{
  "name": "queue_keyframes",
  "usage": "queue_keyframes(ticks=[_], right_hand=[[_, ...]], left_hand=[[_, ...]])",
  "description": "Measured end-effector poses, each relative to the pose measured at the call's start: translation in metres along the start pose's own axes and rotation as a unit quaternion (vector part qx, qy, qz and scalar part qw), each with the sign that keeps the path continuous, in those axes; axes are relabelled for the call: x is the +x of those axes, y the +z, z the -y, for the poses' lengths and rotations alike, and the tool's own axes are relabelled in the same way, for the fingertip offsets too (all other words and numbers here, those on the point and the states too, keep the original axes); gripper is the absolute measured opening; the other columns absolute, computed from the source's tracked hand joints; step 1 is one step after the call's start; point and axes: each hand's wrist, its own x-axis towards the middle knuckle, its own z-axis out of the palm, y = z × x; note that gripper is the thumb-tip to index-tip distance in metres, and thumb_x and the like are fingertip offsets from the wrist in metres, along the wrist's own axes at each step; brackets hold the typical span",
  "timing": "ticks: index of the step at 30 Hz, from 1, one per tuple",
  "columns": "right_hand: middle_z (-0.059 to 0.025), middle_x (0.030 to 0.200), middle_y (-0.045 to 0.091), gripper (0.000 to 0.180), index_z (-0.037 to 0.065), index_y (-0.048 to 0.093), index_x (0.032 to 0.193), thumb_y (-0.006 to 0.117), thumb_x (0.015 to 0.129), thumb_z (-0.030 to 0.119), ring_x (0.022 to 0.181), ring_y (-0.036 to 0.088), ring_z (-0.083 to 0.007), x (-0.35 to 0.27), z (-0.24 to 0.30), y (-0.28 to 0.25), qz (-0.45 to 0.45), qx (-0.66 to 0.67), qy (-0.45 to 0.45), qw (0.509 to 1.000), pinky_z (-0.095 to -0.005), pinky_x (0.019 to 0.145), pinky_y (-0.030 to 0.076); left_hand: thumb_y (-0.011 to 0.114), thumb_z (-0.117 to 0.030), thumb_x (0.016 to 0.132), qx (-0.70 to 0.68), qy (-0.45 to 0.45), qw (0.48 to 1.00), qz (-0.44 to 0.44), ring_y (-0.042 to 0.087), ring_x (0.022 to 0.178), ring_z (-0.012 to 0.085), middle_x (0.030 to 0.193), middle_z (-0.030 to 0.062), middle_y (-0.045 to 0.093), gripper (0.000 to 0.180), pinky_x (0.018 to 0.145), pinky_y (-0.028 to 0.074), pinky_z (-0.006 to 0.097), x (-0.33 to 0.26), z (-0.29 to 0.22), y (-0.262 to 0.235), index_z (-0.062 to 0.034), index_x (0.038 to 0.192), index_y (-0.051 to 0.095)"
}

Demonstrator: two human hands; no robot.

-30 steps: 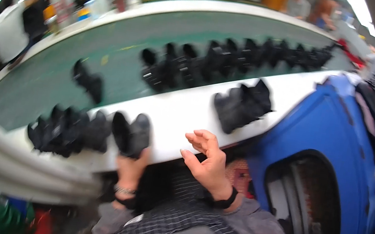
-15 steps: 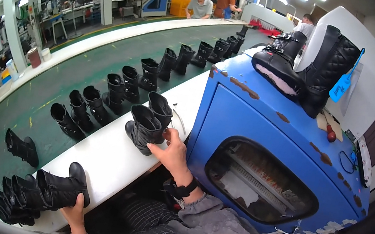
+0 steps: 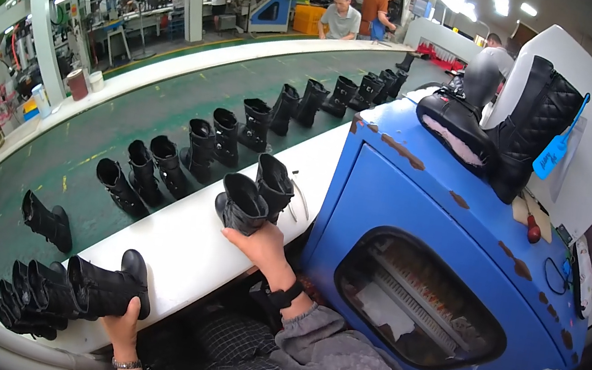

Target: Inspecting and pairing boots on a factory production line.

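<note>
My right hand point(image 3: 263, 246) is closed round the near side of a short black boot point(image 3: 243, 208), its fingers partly hidden behind it. This boot is upright at the white ledge point(image 3: 182, 244), beside a second black boot point(image 3: 275, 185) standing just to its right. Lower left, my left hand point(image 3: 122, 326) grips a black boot lying on its side point(image 3: 105, 288), thumb on its near face and the other fingers out of sight. Several more black boots point(image 3: 23, 297) lie stacked against that one.
Black boots point(image 3: 197, 150) stand in a row along the green conveyor belt point(image 3: 83, 209). A blue machine point(image 3: 412, 234) rises close on my right, bearing a black boot with a blue tag point(image 3: 551, 154) and a red-handled tool point(image 3: 533, 230). A person in grey point(image 3: 340, 21) is across the belt.
The view has shifted slightly. My right hand has moved from a pinch between the two boots to a hold round the near one, which has turned. My left hand keeps its boot.
</note>
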Motion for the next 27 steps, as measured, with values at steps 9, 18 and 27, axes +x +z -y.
queue_keyframes(ticks=[9, 18, 27], right_hand=[[-0.0135, 0.11, 0.069, 0.045, 0.0, 0.064, 0.115, 0.076, 0.078, 0.022, 0.102, 0.065, -0.0225, -0.01, -0.008, 0.039, 0.012, 0.106, -0.013, 0.994, -0.0338, 0.089, 0.049], [-0.0094, 0.109, 0.064, 0.037, 0.005, 0.054, 0.122, 0.064, 0.087, 0.01, 0.088, 0.068, -0.0222, -0.067, -0.01, 0.085, 0.052, 0.499, 0.095, 0.86, -0.0318, 0.065, 0.061], [-0.01, 0.104, 0.069, 0.032, 0.003, 0.062, 0.113, 0.062, 0.091, 0.026, 0.09, 0.068, -0.0225, -0.101, -0.002, 0.107, 0.169, 0.626, 0.152, 0.746, -0.0349, 0.077, 0.056]], left_hand=[[0.074, -0.008, 0.081, -0.151, -0.109, 0.982, -0.014, 0.056, 0.108, 0.0184, 0.119, 0.0068, 0.059, 0.047, 0.098, 0.044, 0.031, -0.001, 0.008, -0.009, 0.004, 0.123, 0.057], [0.068, -0.011, 0.085, -0.381, -0.285, 0.879, -0.042, 0.066, 0.097, 0.0215, 0.108, 0.0075, 0.066, 0.031, 0.079, 0.059, 0.042, -0.019, 0.016, 0.003, -0.0035, 0.114, 0.062], [0.063, -0.017, 0.09, -0.48, -0.296, 0.825, -0.035, 0.065, 0.101, 0.0207, 0.108, 0.0071, 0.068, 0.025, 0.088, 0.053, 0.041, -0.026, 0.019, 0.017, -0.0048, 0.111, 0.064]])
